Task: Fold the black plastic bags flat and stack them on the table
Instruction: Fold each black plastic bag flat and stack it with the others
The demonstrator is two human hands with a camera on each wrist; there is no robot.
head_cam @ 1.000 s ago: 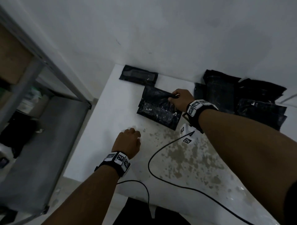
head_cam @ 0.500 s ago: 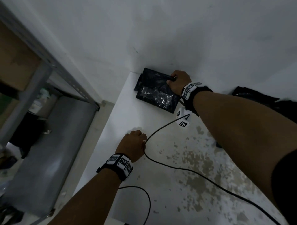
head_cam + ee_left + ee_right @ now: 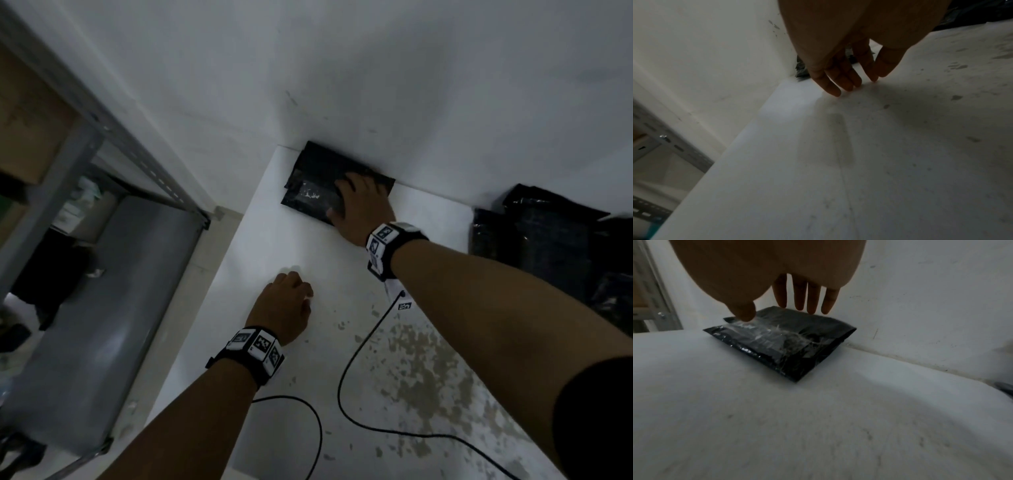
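Resting flat over the folded black bag (image 3: 318, 192), fingers straight and spread, thumb (image 3: 745, 313) touching the glossy top face: the right hand (image 3: 363, 209), curled round nothing, simply laid on the stack. Sits at the far left corner of the table (image 3: 308, 246), this stack, its far edge against the wall (image 3: 342, 85), a second folded bag peeking out beneath it at the left end (seen most clearly in the right wrist view). Nearer and well apart from it, the left hand (image 3: 286, 305), empty, fingers loosely extended with tips just on the white tabletop. Waiting at the far right: a heap of unfolded black bags (image 3: 548, 233), so much of the task probably left.

Likely trouble from here: slick plastic springing open once the palm lifts, since trapped air and a glossy film give the fold little to hold it. Also possible: the top bag sliding off the lower one if the hand drags sideways while leaving. Worth minding too, the black cable (image 3: 349, 359) trailing across the near tabletop, liable to snag a wrist.
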